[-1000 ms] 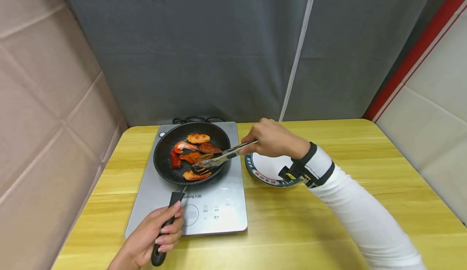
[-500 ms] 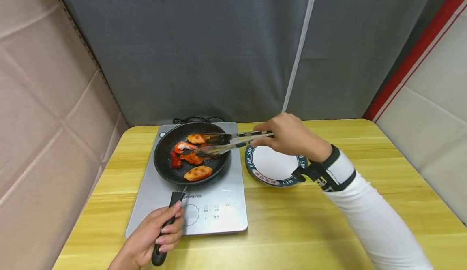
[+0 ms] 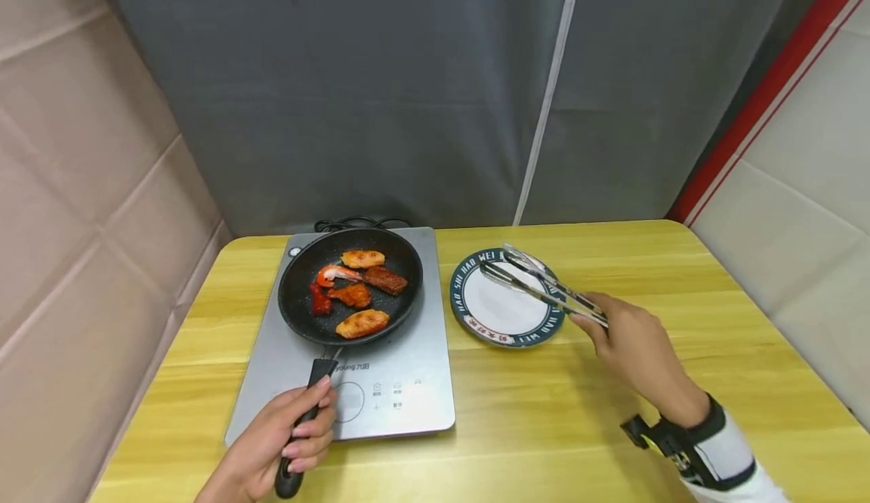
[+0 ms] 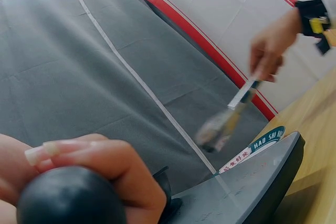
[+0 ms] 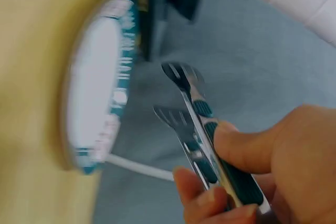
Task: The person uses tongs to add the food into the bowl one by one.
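My left hand (image 3: 282, 435) grips the black handle of a frying pan (image 3: 295, 314), with fingers and thumb around it. Inside the pan lie two golden-brown chicken wings (image 3: 363, 324), a shrimp (image 3: 336, 273), a dark brown slab of meat (image 3: 385, 279), an orange-brown piece (image 3: 353, 295) and a red piece (image 3: 320, 300). My right hand (image 3: 639, 348) holds metal tongs (image 5: 202, 108) with dark green grips between thumb and fingers. Their tips are spread above a white plate (image 3: 499, 307) with a lettered dark rim; nothing is between them.
Under the pan is a flat silver induction cooker (image 3: 418, 352), with a black cable (image 3: 360, 222) behind it. The wooden table (image 3: 489, 427) meets a grey curtain (image 3: 381, 110) at the back and pale padded walls (image 3: 81, 261) at the sides.
My right hand has drawn the tongs out of the pan, rightward over the plate. The near chicken wing has turned over. My left hand keeps its grip on the handle.
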Available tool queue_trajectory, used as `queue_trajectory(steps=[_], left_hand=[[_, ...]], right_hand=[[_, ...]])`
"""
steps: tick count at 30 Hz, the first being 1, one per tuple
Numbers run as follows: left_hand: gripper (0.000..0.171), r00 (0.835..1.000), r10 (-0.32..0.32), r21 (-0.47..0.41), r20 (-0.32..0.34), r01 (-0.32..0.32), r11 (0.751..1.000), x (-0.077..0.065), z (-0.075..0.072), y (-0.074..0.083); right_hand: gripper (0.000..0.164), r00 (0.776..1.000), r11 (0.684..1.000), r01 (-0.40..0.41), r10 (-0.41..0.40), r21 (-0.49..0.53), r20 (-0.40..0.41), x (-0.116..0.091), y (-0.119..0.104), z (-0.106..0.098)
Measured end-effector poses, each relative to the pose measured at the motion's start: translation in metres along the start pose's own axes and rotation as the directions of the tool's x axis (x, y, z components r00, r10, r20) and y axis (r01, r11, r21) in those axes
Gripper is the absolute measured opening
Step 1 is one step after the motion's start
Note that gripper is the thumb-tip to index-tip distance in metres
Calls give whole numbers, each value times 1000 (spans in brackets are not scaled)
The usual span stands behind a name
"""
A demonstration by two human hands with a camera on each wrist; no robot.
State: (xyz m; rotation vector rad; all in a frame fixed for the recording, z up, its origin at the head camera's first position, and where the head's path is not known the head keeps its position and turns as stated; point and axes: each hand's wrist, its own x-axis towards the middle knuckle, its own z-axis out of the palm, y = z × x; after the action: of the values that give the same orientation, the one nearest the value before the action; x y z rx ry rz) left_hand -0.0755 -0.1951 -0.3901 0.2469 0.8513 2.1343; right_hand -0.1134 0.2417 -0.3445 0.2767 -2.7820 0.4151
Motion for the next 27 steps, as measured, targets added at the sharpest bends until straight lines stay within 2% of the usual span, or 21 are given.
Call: queue_trajectory(steps=[2,5,9,11,17,22,27], left_hand=[[33,1000,8,5,5,-8,1000,-1,0,0],[35,999,28,19,29,-28,999,-1,-1,-1],[36,998,36,19,45,-37,999,0,-2,-2],[35,998,33,18,45,-34,999,0,-2,-2],[35,1000,17,7,25,-18,1000,0,-1,0],[35,1000,-3,1,16,3,1000,0,0,0],[35,1000,-6,5,16,6,1000,1,0,1]], right_hand=[[39,999,999,-40,40,6,-1,-14,4,9],[37,996,997,-76,76,18,-47,-29,6,19],[35,986,994,-108,110,22,-127,-43,6,28],[34,984,992,-119,122,31,-128,-49,4,32],[35,988,986,-146,149,75,-32,-61,0,42],[35,989,986,-145,145,87,-2,-68,-1,47],[36,980,980,-180,170,90,102,-70,-2,50]])
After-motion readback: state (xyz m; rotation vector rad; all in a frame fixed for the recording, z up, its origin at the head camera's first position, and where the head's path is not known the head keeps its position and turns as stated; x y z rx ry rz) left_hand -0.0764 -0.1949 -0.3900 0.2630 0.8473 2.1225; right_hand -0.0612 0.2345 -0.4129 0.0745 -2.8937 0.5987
